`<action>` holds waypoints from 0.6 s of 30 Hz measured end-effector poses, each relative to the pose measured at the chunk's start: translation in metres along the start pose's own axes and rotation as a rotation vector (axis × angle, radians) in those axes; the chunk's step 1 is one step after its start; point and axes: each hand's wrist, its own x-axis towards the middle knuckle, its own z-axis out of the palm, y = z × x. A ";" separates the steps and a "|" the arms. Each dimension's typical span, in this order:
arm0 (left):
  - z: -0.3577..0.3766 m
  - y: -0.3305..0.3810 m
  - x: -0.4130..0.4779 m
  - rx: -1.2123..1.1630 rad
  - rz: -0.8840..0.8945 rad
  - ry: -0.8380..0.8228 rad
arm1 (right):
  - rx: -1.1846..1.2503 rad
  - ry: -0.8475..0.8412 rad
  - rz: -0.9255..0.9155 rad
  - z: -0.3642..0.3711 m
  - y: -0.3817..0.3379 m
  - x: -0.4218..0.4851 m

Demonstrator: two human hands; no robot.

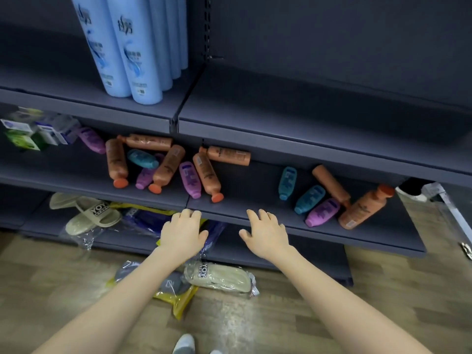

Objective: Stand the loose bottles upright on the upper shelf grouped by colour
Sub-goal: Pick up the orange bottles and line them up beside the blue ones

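Dark grey shop shelving (332,34) stands over a wood floor (281,315). On the middle shelf (255,190), below the upper shelf (281,106), loose orange bottles (208,175), purple bottles (189,178) and teal bottles (287,182) lie on their sides in 2 clusters. The left hand (182,232) and right hand (267,232) reach at its front edge, each grip slack, fingers spread, holding nothing. The bottles look light, smooth and likely to roll; take each round its middle.
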 end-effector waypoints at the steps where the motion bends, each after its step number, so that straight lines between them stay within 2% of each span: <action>1: 0.004 -0.002 0.004 0.003 -0.003 -0.018 | 0.002 -0.009 0.004 0.004 -0.001 0.005; 18: 0.061 -0.041 0.082 0.037 0.003 -0.148 | 0.009 -0.112 0.040 0.071 -0.028 0.096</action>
